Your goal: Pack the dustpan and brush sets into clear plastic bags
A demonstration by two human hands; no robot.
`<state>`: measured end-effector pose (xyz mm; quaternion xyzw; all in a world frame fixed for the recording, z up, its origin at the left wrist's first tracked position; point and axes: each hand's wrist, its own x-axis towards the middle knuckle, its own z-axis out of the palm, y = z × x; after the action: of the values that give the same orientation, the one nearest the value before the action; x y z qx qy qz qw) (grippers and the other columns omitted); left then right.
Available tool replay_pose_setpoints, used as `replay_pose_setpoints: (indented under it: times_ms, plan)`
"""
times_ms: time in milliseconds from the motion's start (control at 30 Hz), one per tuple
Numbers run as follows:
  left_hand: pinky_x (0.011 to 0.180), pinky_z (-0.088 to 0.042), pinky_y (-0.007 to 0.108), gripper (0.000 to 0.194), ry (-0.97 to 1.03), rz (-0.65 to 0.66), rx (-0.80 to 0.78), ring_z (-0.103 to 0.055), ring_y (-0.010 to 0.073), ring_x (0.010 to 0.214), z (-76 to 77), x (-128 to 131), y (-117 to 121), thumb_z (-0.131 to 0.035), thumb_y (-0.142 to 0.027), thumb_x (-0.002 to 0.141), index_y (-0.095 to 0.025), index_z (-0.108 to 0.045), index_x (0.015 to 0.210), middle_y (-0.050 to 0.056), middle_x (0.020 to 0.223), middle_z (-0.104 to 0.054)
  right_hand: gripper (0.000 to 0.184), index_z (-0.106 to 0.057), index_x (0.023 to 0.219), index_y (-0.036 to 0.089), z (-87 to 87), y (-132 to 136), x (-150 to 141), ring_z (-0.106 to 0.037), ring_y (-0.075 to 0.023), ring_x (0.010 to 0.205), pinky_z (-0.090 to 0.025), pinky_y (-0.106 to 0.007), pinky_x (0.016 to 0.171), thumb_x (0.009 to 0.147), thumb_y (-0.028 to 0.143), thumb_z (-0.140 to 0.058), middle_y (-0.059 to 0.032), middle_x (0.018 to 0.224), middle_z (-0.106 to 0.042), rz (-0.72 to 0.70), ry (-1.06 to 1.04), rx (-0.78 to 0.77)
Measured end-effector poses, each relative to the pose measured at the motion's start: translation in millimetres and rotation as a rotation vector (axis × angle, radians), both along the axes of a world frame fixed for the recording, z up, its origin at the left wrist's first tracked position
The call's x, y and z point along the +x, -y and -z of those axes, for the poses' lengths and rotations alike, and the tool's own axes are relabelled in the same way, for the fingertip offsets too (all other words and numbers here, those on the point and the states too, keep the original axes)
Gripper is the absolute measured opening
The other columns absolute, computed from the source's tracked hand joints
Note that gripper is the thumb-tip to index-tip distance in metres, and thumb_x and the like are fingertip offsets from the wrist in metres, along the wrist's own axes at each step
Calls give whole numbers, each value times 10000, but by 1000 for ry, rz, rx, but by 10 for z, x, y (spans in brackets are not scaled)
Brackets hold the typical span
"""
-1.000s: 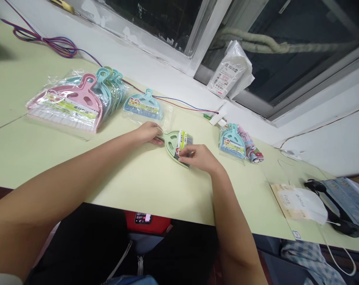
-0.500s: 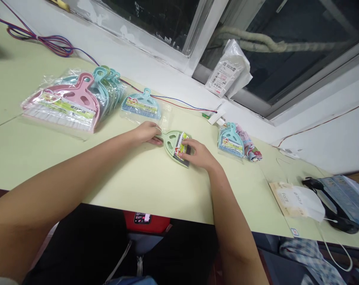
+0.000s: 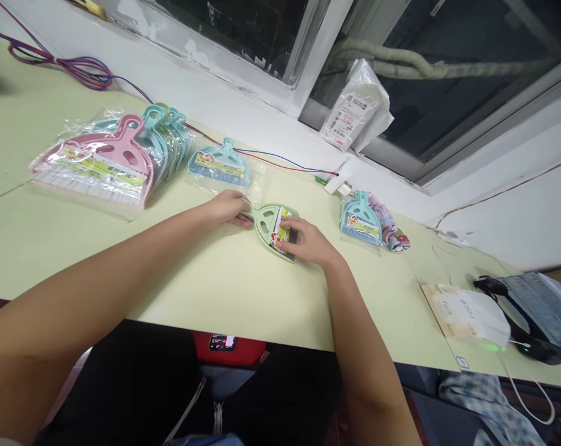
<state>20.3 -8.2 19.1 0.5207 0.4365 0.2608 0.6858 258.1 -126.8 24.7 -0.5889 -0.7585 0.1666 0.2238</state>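
A small green dustpan point(image 3: 264, 224) with a dark-bristled brush and a printed label lies on the pale table in front of me. My left hand point(image 3: 231, 209) is closed round its handle end, hiding the tip. On the other side, my right hand point(image 3: 307, 240) grips the wide end, thumb and fingers over the label point(image 3: 280, 230) and brush. Just beyond my left hand rests a blue dustpan set point(image 3: 222, 164) in clear wrapping.
Wrapped dustpan sets, a pink one point(image 3: 117, 155) in front, stand at the left. Another blue set point(image 3: 360, 220) and patterned cloth point(image 3: 392, 229) lie at the right. Farther right are a tissue pack point(image 3: 464, 313) and a black handheld device point(image 3: 524, 322). Cables point(image 3: 85, 71) run along the wall.
Both hands keep their hold on the green dustpan with barely any movement. The view has shifted slightly, and a green light now shows by the tissue pack.
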Motion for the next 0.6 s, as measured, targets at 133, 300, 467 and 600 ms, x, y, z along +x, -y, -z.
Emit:
replay_pose_setpoints:
  times_ms: [133, 300, 467, 600]
  plan:
    - [821, -629, 402, 295, 3, -1, 4, -763, 288, 772, 13, 4, -7, -757, -134, 693, -137, -583, 930, 144, 776, -739, 460, -701, 1202, 260, 29, -18, -29, -538, -254, 1343, -408, -424, 1148, 794, 456, -784, -75, 1387, -625, 3, 0, 22]
    - [788, -637, 382, 280, 7, 0, 3, -763, 282, 759, 13, 15, -6, -745, -119, 698, -137, -584, 925, 139, 770, -739, 449, -701, 1192, 253, 99, -50, -53, -571, -263, 1301, -425, -430, 1127, 795, 446, -781, -80, 1358, -642, -1, -19, 92]
    - [772, -639, 384, 226, 1, -16, 0, -761, 278, 737, -3, 16, 7, -700, -84, 721, -133, -587, 910, 147, 767, -740, 454, -683, 1225, 248, 110, -56, -112, -574, -278, 1291, -436, -449, 1116, 817, 435, -752, -83, 1364, -638, 18, -3, 118]
    - [781, -638, 397, 216, 8, -14, 7, -763, 283, 739, 16, 16, -1, -689, -78, 726, -130, -593, 912, 153, 779, -744, 396, -683, 1208, 234, 73, -50, -94, -627, -266, 1196, -485, -435, 1057, 856, 413, -700, -89, 1298, -669, 57, -26, 147]
